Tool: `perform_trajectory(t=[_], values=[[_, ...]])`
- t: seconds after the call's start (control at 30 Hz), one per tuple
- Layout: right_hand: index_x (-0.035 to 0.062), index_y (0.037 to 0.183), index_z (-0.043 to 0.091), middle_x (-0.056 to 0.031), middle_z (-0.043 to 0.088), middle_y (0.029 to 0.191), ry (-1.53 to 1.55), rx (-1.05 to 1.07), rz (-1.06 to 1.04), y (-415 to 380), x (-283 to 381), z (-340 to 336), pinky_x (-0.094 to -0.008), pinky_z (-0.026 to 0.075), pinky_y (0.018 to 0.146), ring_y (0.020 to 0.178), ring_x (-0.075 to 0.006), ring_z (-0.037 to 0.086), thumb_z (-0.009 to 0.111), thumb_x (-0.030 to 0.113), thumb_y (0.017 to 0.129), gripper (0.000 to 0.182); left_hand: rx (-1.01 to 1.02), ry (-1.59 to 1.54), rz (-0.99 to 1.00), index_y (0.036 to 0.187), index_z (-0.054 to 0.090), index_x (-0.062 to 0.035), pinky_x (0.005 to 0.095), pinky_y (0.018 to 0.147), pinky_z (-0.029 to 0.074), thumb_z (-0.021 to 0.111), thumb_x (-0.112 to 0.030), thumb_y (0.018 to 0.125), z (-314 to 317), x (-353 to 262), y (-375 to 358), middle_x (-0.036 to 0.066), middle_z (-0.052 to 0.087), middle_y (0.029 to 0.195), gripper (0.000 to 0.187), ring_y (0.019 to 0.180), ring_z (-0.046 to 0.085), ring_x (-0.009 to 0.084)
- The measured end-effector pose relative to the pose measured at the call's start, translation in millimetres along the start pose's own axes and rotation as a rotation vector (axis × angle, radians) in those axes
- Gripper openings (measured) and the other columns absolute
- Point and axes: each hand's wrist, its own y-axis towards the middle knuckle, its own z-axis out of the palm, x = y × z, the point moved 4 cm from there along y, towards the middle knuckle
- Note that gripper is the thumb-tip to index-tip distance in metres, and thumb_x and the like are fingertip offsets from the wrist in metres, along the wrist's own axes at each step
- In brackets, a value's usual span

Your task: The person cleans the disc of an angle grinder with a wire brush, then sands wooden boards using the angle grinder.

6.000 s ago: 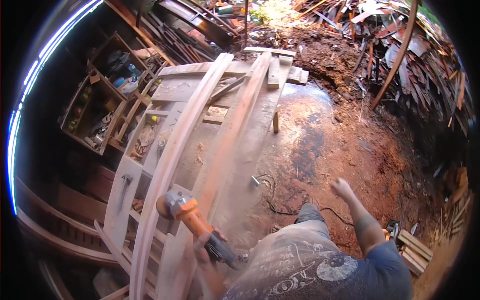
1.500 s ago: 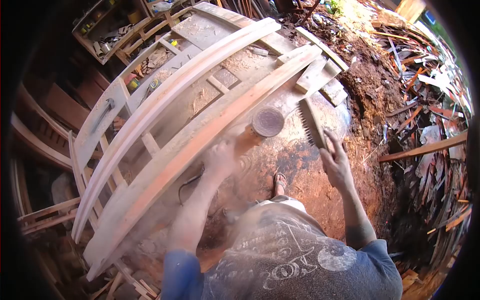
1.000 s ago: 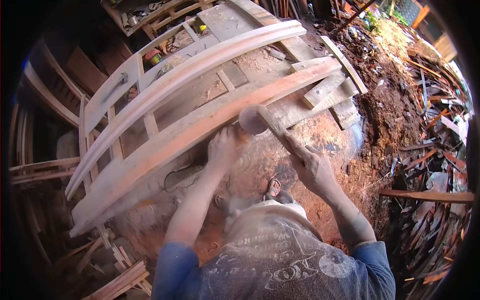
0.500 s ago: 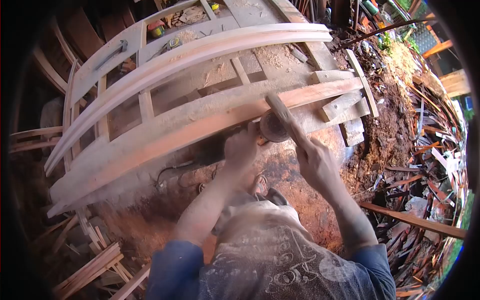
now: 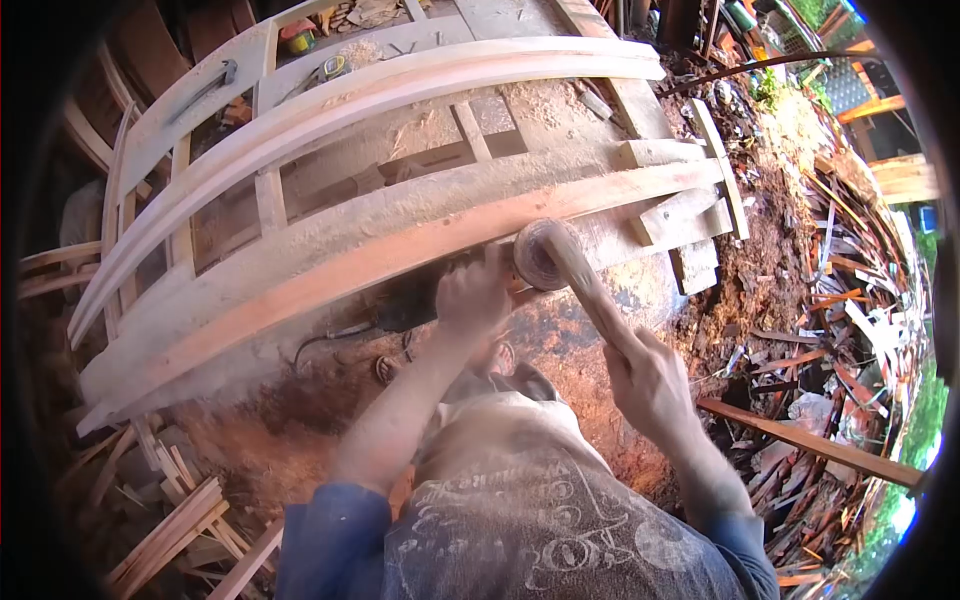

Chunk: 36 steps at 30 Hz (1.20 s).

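My left hand (image 5: 470, 298) is closed round an angle grinder (image 5: 410, 308) with a round, worn-looking disc facing up; the tool's dark body and cord trail off to the left. In my right hand (image 5: 650, 382) is a wooden stick (image 5: 592, 295), gripped by its lower end. The stick's far end lies over the right side of the disc; whether it touches cannot be made out. Just beyond the grinder runs a long curved plank (image 5: 400, 252), its near face pinkish and smooth. Fine dust hazes the left end of that plank.
A second curved beam (image 5: 370, 95) lies farther back on the slatted wooden frame (image 5: 270, 200). Short blocks (image 5: 680, 215) sit at the right end. A tape measure (image 5: 333, 66) and a hammer-like tool (image 5: 215, 82) lie behind. Wood scraps (image 5: 840, 350) cover the ground at right.
My right hand has drawn the stick down towards me, so its far end moved off the plank's edge and onto the disc. The grinder stays at about the same place.
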Motion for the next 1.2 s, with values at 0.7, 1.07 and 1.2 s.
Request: perform_trajectory(t=[0.7,1.07,1.2], values=[[0.0078,0.138,0.055,-0.0228,0.07,0.09,0.008,0.013,0.087,132.2,34.8,0.4,-0.0465,0.052,0.067,0.074,-0.0372,0.068,0.056,0.011,0.094,0.044,0.152,0.022,-0.036,0.114,0.056,-0.0026,0.0383,0.051,0.056,0.069,-0.075,0.074,-10.8,-5.5,-0.1,0.01,0.068,0.066,0.083,0.059,0.071,0.0263],[0.0193,0.155,0.036,-0.0166,0.061,0.066,0.014,-0.079,0.127,12.0,-5.5,15.9,-0.0414,0.048,0.047,0.051,-0.0269,0.06,0.053,0.008,0.095,0.063,0.041,0.023,0.007,0.116,0.053,-0.002,0.0413,0.057,0.059,0.069,-0.074,0.075,-11.2,-3.1,8.5,0.01,0.066,0.065,0.084,0.059,0.07,0.0264],[0.0122,0.144,0.052,-0.0226,0.068,0.08,0.136,-0.045,0.095,117.2,17.5,-4.1,-0.0449,0.052,0.063,0.064,-0.036,0.066,0.055,0.008,0.095,0.049,0.149,0.026,-0.044,0.115,0.053,-0.0025,0.0427,0.055,0.058,0.071,-0.07,0.075,-14.9,-9.3,1.5,0.011,0.069,0.07,0.081,0.06,0.071,0.0297]])
